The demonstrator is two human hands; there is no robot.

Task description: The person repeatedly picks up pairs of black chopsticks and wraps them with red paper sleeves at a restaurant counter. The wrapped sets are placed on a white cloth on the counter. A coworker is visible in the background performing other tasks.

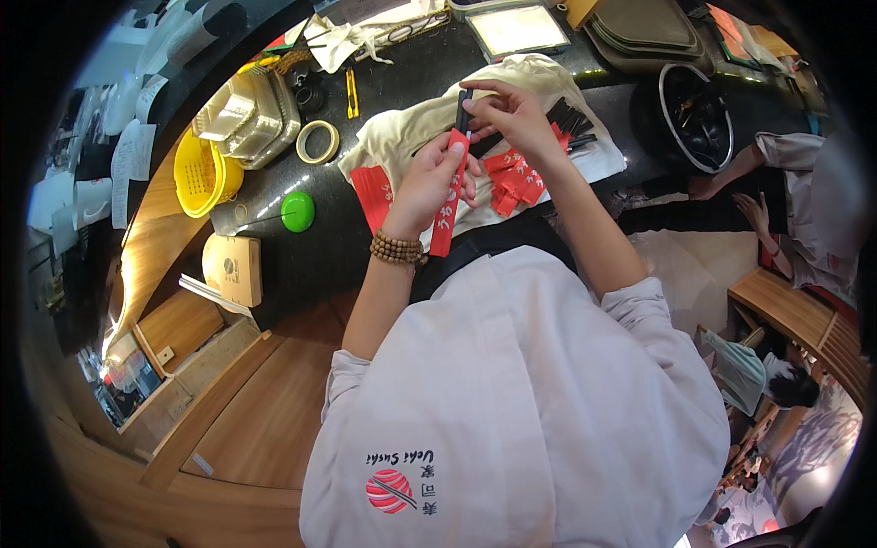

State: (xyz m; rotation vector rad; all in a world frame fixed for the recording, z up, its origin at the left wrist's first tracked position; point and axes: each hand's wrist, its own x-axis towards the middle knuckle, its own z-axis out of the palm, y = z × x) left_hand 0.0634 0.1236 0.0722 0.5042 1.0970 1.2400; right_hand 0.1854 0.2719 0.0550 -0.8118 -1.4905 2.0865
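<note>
My left hand (pixel 428 181), with wooden beads at the wrist, grips a red printed paper chopstick sleeve (pixel 444 222) upright. A pair of black chopsticks (pixel 464 109) stands partly inside the sleeve's top end. The fingertips of my right hand (pixel 503 113) pinch the upper end of those chopsticks. Beneath both hands spreads a cream cloth (pixel 411 130). Filled red sleeves (pixel 515 179) lie in a loose pile on it, below my right forearm. Loose black chopsticks (pixel 569 120) are bunched beyond that arm. Flat red sleeves (pixel 372 195) rest at the cloth's left edge.
Left on the black counter (pixel 294 267) are a tape roll (pixel 317 142), a yellow cutter knife (pixel 352 92), a green round object (pixel 297 212), clear plastic containers (pixel 250 116) and a yellow basket (pixel 199 171). A black round container (pixel 692 120) and stacked trays (pixel 644 31) stand right, near another person.
</note>
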